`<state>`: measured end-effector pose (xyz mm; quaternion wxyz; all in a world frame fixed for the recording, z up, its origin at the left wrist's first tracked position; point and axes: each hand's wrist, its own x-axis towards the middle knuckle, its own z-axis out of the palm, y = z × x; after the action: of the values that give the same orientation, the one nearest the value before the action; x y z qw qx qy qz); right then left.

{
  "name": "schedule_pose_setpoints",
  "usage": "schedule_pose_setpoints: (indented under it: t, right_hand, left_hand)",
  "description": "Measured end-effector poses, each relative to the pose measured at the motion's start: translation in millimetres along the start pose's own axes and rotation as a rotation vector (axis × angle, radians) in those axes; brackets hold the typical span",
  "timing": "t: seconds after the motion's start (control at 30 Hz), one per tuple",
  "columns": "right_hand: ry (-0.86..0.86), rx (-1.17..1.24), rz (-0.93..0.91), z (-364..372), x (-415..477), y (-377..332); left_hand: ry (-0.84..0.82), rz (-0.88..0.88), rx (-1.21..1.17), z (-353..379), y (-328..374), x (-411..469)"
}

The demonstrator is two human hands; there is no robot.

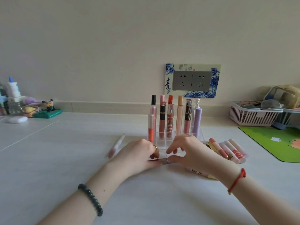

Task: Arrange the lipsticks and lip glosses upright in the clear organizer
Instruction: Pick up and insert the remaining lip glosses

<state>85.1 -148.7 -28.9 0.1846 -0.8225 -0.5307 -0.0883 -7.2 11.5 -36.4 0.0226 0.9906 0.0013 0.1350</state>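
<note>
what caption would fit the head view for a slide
Left hand and right hand hold a silver-capped tube before the clear organizer of upright tubes; loose tubes lie on the table.

Clear glossy plastic organizer (200,133), matt smooth pale tabletop (81,143), brushed-metal-look socket plates (192,81).

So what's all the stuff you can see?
clear organizer: one, see-through, centre
upright tubes: about seven, pinks, reds, lilac, in organizer
loose tubes: about five, pink and white, lying right of organizer
single tube: one, clear-red, lying left
silver-capped tube: one, silver, between the hands
socket plate: one, blue-white, behind organizer
basket: one, pink, far right
mat: one, green, right
figurines: a few, mixed, far left
left hand: one, holding silver-capped tube
right hand: one, thumb touching that tube
</note>
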Motion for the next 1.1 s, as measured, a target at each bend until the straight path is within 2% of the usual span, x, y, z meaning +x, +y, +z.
schedule_pose_setpoints:
  t: [0.23, 0.43, 0.67, 0.77, 0.87, 1.0, 1.1]
  right_hand:
    - [-0.085, -0.100, 0.004, -1, -4, -7]
    - [-0.085, -0.129, -0.026, -1, -5, -8]
    - [0.018, -0.056, -0.066, -5, -4, -2]
    - [0.104, 0.093, -0.031, -10, -1, -2]
    - [0.224, 0.372, 0.040, -13, 1, -5]
    - [0.389, 0.767, 0.090, -10, 7, -17]
    - [0.451, 0.915, 0.112, -8, 16, -29]
  left_hand:
    - [-0.002, 0.025, -0.032, 5, 2, -1]
    - [0.001, 0.044, -0.127, 7, 2, 0]
    - [0.192, 0.098, -0.202, 3, -1, -1]
    - [0.254, 0.093, -0.363, -1, -3, 0]
    - [0.354, 0.026, -0.589, -2, -5, 1]
    - [0.489, -0.043, -0.734, -3, -4, 3]
    - [0.543, -0.130, -0.841, -4, -3, 5]
